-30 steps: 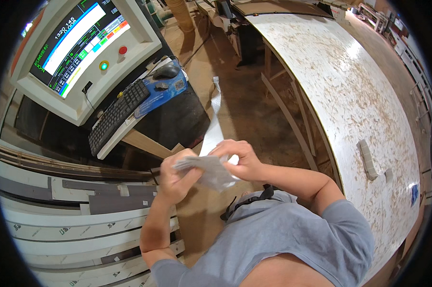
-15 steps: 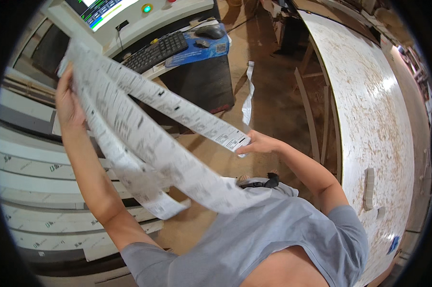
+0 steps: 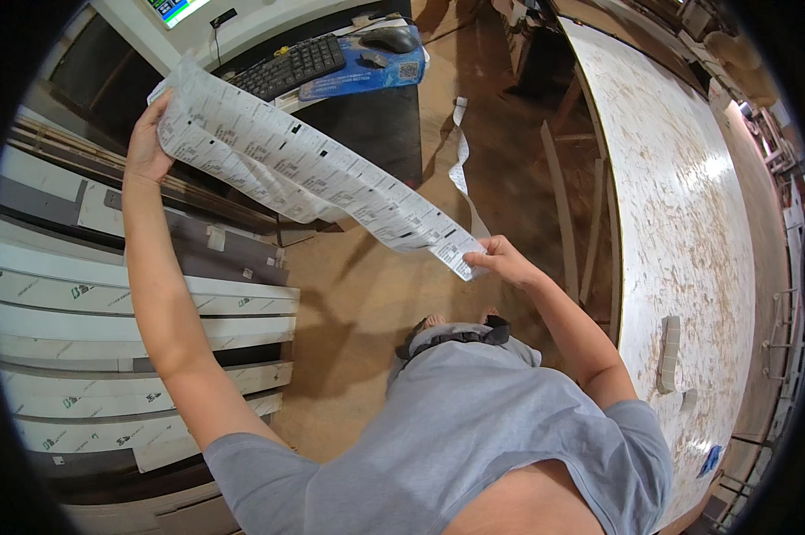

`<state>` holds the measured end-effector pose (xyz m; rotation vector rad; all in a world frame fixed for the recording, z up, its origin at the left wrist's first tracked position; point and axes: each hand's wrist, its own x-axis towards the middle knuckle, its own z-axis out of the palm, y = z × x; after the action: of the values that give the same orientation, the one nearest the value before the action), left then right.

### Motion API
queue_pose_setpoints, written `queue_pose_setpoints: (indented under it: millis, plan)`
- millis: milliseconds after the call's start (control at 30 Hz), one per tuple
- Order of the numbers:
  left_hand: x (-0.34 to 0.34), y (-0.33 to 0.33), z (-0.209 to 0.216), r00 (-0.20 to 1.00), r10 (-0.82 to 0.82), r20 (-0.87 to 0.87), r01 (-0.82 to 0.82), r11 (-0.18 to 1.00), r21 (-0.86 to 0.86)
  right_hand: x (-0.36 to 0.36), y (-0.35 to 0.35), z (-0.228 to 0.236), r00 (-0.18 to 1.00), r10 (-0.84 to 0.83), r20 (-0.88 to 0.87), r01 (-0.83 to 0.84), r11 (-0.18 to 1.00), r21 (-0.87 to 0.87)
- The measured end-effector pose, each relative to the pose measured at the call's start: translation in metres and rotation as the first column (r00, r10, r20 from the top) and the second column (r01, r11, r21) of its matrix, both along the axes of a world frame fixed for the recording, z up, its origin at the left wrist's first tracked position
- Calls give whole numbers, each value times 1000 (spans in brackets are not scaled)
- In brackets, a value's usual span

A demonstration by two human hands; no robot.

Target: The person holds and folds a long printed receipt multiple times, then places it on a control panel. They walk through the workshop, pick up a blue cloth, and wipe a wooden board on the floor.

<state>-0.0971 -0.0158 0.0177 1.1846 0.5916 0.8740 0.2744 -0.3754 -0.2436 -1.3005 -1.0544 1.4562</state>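
Observation:
A long white strip of printed labels (image 3: 317, 169) stretches slantwise between my hands, folded in layers along its left part. My left hand (image 3: 151, 143), raised at the upper left, grips the folded end with the arm reaching far out. Lower and to the right, my right hand (image 3: 509, 261) pinches the strip's other end between thumb and fingers. Beyond the right hand, a narrow twisted label tail (image 3: 460, 165) runs away toward the floor. Part of the lower layers is hidden behind the front layer.
Long white and grey panels (image 3: 152, 308) are stacked at the left. A keyboard (image 3: 286, 69) and a mouse (image 3: 390, 39) on a blue pad sit on a machine desk ahead. At the right stands a scuffed white table (image 3: 688, 267) bearing a small strip roll (image 3: 669, 355).
The loose hanging loops of the strip have swung up and gathered along its upper length. My left hand has shifted slightly right, and my right hand slightly right too.

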Motion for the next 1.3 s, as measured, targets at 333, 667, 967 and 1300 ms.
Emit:
queue_pose_setpoints:
  millis: [333, 667, 967, 1300]
  plan:
    - [15, 13, 3, 993, 82, -90, -76, 995, 65, 0, -15, 14, 994, -100, -49, 99, 995, -17]
    - [40, -1, 5, 970, 202, -137, -177, 969, 173, -5, -20, 2, 989, -89, -119, 86, 996, -28]
    - [52, -4, 3, 954, 231, -190, -187, 957, 223, -10, -28, -9, 990, -98, -98, 94, 995, -44]
    - [57, 1, -1, 952, 230, -200, -180, 954, 241, -13, -32, -9, 986, -85, -141, 79, 996, -50]
